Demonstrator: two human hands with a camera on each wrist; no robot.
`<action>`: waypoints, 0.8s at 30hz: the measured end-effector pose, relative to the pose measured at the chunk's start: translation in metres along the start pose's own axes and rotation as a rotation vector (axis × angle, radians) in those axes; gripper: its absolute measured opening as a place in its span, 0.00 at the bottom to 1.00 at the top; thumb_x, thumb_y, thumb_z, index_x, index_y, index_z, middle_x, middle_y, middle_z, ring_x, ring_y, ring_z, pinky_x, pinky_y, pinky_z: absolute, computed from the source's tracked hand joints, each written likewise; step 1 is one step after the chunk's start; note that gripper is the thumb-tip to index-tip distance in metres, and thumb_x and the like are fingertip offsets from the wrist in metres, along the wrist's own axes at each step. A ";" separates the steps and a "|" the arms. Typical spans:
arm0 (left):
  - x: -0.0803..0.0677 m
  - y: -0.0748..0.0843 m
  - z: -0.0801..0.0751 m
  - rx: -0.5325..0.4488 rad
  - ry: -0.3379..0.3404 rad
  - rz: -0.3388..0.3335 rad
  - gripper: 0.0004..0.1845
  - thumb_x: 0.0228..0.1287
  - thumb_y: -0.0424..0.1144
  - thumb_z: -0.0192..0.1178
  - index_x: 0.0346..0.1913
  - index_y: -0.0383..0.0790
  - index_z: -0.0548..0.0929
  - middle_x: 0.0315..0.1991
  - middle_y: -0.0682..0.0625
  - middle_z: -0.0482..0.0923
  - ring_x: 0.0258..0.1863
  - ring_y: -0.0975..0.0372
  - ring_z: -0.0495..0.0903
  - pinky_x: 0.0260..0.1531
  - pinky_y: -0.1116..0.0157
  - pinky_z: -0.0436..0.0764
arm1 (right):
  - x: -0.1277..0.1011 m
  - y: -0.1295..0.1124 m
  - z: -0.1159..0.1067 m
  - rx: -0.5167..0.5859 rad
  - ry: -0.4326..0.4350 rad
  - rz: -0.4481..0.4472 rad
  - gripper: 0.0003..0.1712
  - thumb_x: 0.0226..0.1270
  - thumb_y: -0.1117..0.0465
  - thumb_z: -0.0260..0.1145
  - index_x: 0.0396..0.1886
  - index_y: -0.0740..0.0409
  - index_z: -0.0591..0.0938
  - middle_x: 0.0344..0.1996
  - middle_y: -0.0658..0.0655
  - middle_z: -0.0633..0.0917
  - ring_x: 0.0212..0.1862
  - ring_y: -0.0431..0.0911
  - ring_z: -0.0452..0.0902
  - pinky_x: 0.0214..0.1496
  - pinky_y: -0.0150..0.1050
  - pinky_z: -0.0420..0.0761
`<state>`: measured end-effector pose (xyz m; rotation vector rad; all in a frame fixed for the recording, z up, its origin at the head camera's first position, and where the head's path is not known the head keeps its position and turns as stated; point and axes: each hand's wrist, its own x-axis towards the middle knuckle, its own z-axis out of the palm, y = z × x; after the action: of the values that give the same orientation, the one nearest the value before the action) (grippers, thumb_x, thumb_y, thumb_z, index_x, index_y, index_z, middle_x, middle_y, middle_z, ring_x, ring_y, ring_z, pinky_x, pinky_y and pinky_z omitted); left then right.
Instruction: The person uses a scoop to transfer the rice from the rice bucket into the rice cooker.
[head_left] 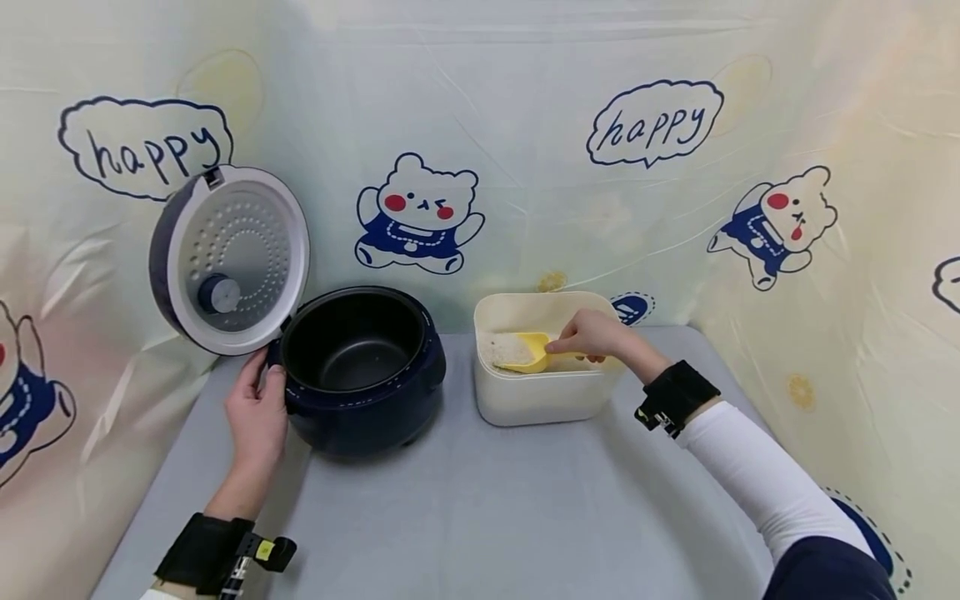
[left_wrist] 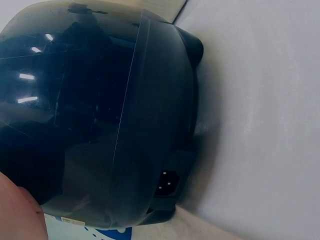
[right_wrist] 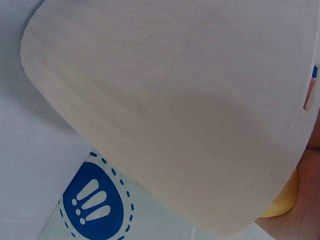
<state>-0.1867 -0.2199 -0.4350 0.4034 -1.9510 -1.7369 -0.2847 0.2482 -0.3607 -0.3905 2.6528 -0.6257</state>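
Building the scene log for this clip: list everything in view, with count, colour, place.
cooker: 1, dark blue, left on table, open
lid: 1, white inside, hinged up at cooker's back left
inner pot: 1, black, in cooker, looks empty
bin: 1, cream, right of cooker, open
rice: 1 heap, white, in bin
scoop: 1, yellow, in bin on the rice
table: 1, grey
backdrop: 1, pale sheet with bear and "happy" prints, behind and at both sides
wrist bands: 2, black, one per wrist
left hand: 1, rests on cooker's left side
right hand: 1, grips scoop handle
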 end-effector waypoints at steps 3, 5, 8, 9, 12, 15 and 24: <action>0.000 0.000 -0.001 -0.006 0.002 0.005 0.25 0.78 0.37 0.51 0.73 0.35 0.76 0.74 0.40 0.71 0.36 0.79 0.76 0.37 0.82 0.74 | -0.001 0.001 -0.002 0.006 -0.009 -0.003 0.23 0.72 0.45 0.70 0.30 0.62 0.89 0.13 0.46 0.62 0.16 0.42 0.62 0.24 0.35 0.63; 0.000 -0.001 -0.001 0.000 0.001 0.005 0.24 0.78 0.37 0.51 0.73 0.36 0.76 0.73 0.41 0.71 0.35 0.79 0.76 0.36 0.82 0.74 | -0.003 0.001 -0.003 0.008 -0.017 -0.006 0.24 0.72 0.45 0.70 0.30 0.62 0.89 0.13 0.46 0.62 0.16 0.42 0.62 0.23 0.35 0.63; 0.001 -0.001 -0.001 0.008 -0.005 -0.002 0.25 0.78 0.38 0.51 0.74 0.37 0.75 0.73 0.42 0.71 0.35 0.78 0.75 0.36 0.81 0.73 | -0.004 0.002 -0.005 0.015 -0.016 -0.007 0.24 0.73 0.45 0.69 0.33 0.62 0.89 0.13 0.46 0.62 0.16 0.42 0.61 0.23 0.35 0.64; 0.001 -0.001 -0.001 0.008 -0.005 -0.003 0.25 0.79 0.38 0.51 0.74 0.38 0.75 0.73 0.42 0.71 0.34 0.77 0.75 0.35 0.81 0.73 | -0.004 0.002 -0.006 0.022 -0.016 -0.009 0.23 0.73 0.45 0.69 0.35 0.63 0.89 0.14 0.46 0.62 0.16 0.42 0.61 0.23 0.35 0.64; 0.002 0.000 0.001 0.011 -0.011 0.009 0.25 0.79 0.39 0.50 0.74 0.39 0.75 0.74 0.43 0.71 0.35 0.76 0.74 0.36 0.80 0.72 | -0.005 0.004 -0.007 0.045 -0.003 0.004 0.22 0.73 0.45 0.68 0.41 0.62 0.90 0.15 0.47 0.63 0.17 0.42 0.62 0.24 0.35 0.65; 0.004 0.001 0.001 -0.005 -0.007 0.024 0.24 0.79 0.38 0.51 0.74 0.38 0.75 0.74 0.43 0.70 0.35 0.75 0.74 0.36 0.80 0.72 | -0.005 0.005 -0.007 0.071 0.007 0.013 0.23 0.73 0.45 0.69 0.45 0.62 0.90 0.16 0.47 0.65 0.18 0.42 0.64 0.25 0.35 0.66; 0.003 -0.003 0.000 -0.032 -0.010 0.010 0.25 0.79 0.36 0.49 0.74 0.35 0.74 0.76 0.41 0.68 0.41 0.74 0.75 0.37 0.82 0.74 | -0.014 0.012 -0.011 0.057 0.032 -0.007 0.24 0.72 0.43 0.69 0.37 0.62 0.88 0.15 0.47 0.66 0.18 0.43 0.65 0.25 0.36 0.67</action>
<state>-0.1893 -0.2220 -0.4379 0.3739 -1.9264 -1.7652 -0.2788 0.2673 -0.3524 -0.3767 2.6577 -0.7138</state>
